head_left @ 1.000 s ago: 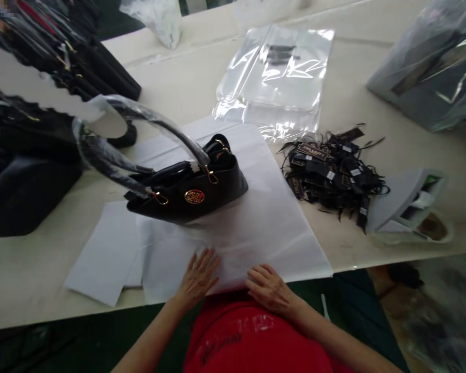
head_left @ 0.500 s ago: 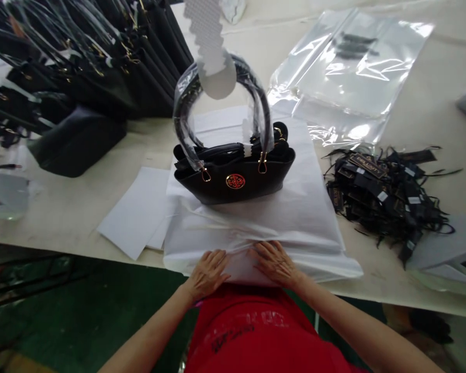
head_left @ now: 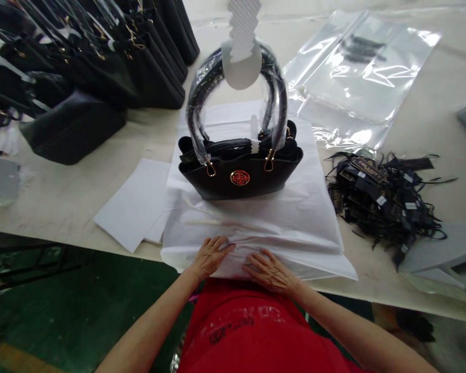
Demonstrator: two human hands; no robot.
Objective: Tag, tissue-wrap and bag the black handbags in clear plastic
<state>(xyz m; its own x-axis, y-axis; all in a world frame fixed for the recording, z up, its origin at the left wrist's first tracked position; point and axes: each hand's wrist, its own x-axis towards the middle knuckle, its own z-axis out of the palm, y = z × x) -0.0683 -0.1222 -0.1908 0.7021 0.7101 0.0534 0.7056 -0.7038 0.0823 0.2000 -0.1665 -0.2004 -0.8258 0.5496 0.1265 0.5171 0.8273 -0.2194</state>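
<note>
Cream bench (head_left: 62, 202), green floor (head_left: 81, 300) | white sheeting (head_left: 295, 238) at front edge bears one handbag (head_left: 256, 181) | left hand (head_left: 210, 257): grip indeterminable; right hand (head_left: 271, 272): fingers slightly apart

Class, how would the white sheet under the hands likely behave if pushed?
The sheet seems floppy and would probably buckle, since it wrinkles beside the left hand. The bag standing on it would likely hold part of it down.

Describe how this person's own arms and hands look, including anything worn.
The left hand and right hand wear no gloves, and no sleeve shows on the left forearm or right forearm. A red garment, with blurred pale and dark lettering, covers the torso.
</note>
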